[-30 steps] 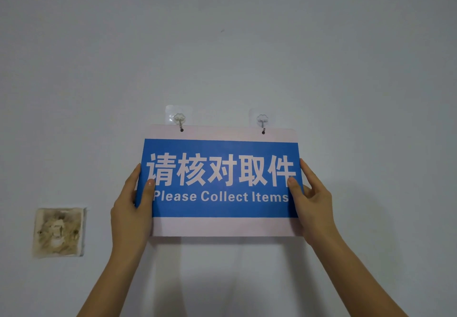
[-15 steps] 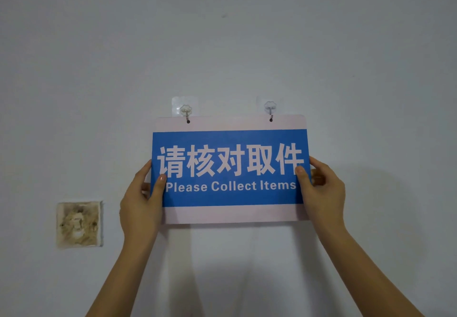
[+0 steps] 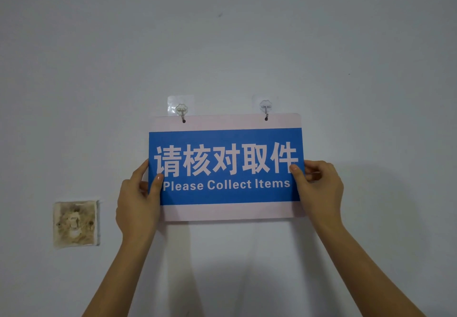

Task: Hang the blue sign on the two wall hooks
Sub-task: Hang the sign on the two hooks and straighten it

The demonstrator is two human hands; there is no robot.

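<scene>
The blue sign (image 3: 226, 193) with white Chinese text and "Please Collect Items" lies flat against the pale wall. Its two top holes sit over the left hook (image 3: 182, 113) and the right hook (image 3: 266, 110), both clear adhesive hooks with metal pegs passing through the holes. My left hand (image 3: 138, 200) grips the sign's left edge, thumb on the front. My right hand (image 3: 319, 188) grips the right edge the same way, fingers behind the sign.
A rough, stained square opening (image 3: 75, 222) is set in the wall to the lower left of the sign. The rest of the wall (image 3: 247, 44) is bare and plain.
The sign and hooks sit a little higher in the view than a second ago. My hands have slid slightly up the sign's side edges; my right fingers are more curled.
</scene>
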